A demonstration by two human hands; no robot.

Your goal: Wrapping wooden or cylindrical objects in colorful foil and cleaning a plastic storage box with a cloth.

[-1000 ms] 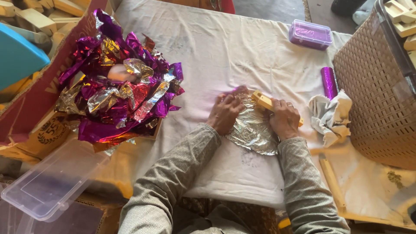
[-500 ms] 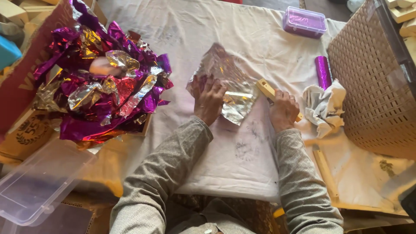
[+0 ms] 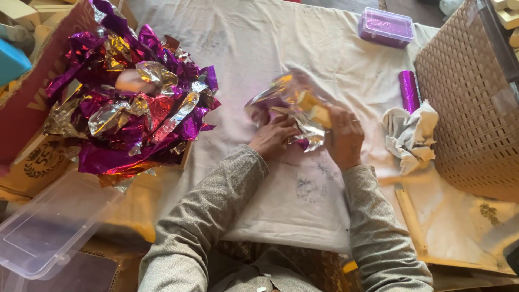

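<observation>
The foil sheet (image 3: 281, 100), silver and shiny with purple reflections, is lifted a little above the white cloth (image 3: 259, 54) that covers the tabletop, near its middle. The picture is blurred at this place, so the exact shape of the foil cannot be told. The left hand (image 3: 274, 139) holds the lower edge of the foil, its grip pressed together on the sheet. The right hand (image 3: 342, 138) is at the right side of the foil; its fingers are curled around a yellowish piece (image 3: 315, 108) wrapped in the foil, and the grip is pinching it. Both sleeves are grey.

To the left, a cardboard box (image 3: 32, 103) carries a big heap of crumpled foil (image 3: 135, 108) in purple, red and gold. A clear plastic container (image 3: 48, 227) lies below it. To the right of the hands there is a crumpled white rag (image 3: 411, 135), and just above it a purple foil roll (image 3: 408, 89). A small purple box (image 3: 386, 26) stands at the far edge, and a woven basket (image 3: 470, 103) is at the right.
</observation>
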